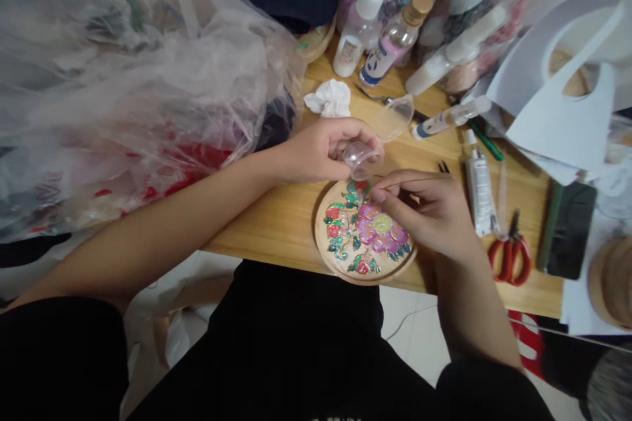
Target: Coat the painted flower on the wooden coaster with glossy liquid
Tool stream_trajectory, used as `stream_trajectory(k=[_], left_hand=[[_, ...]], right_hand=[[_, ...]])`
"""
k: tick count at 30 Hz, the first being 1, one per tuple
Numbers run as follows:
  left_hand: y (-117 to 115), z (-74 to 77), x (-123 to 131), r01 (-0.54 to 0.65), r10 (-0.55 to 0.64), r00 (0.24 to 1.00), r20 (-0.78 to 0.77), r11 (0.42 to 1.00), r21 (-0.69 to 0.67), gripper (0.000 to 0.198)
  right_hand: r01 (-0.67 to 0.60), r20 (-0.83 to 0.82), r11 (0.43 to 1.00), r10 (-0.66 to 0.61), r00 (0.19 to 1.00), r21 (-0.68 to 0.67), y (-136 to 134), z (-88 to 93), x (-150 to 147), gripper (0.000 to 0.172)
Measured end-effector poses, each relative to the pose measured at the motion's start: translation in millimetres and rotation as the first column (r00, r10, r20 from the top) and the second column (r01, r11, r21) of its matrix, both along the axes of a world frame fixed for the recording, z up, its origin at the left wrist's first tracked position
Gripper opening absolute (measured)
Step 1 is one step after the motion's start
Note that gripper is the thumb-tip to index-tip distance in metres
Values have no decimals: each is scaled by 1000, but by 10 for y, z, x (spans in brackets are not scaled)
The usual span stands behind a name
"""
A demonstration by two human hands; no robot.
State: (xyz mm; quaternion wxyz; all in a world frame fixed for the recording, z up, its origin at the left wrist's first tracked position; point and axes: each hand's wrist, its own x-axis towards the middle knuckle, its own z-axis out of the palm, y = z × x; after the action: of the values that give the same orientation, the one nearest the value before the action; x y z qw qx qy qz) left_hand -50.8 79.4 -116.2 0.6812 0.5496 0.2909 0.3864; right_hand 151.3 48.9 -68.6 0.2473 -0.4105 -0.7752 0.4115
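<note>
Between the fingers of my left hand [340, 145], a small clear plastic cup [361, 160] is held tilted above the top edge of a round wooden plaque [323, 247]. The plaque bears a raised pattern with a purple flower [382, 223], red fruits and green leaves outlined in gold. It lies at the table's front edge. My right hand [424, 207] pinches a thin stick [419, 177] over the plaque's upper right, close beside the cup. What the cup contains is too faint to tell.
Behind stand a white-capped bottle [351, 46] and a gold-capped bottle [390, 46]. A crumpled tissue [330, 99] and a clear lid [395, 118] lie nearer. To the right are a tube [480, 191], red-handled pliers [511, 260] and a phone [567, 227]. Plastic bags [148, 79] fill the left.
</note>
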Motion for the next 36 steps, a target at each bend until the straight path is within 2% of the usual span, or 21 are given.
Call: stream_trajectory(k=[4,12,18,24,31,36], left_hand=[[6,0,3,-17,17,1000,-6,1000,19,32],[1,-19,0,-13,14,999,-29,999,31,29],[12,-47,-4,2,1,999,-46,999,54,28],[16,-25,-2,-6,7,998,-65,1000,22,28],[23,-71,-12,20,-17,999,-30,995,100,29],[15,-35,-1,1,3,996,-91,999,45,29]], right_hand=[[7,51,994,-12,999,111,-9,-44,5,13],[-44,92,985,29,995,168,-5,-59,8,8],[-58,90,988,46,995,145,-13,-63,12,7],[-53,82,992,43,996,115,-19,-72,29,5],[-40,81,995,32,996,94,-23,-77,23,6],[0,69,1000,-1,998,14,-28,-22,30,10]])
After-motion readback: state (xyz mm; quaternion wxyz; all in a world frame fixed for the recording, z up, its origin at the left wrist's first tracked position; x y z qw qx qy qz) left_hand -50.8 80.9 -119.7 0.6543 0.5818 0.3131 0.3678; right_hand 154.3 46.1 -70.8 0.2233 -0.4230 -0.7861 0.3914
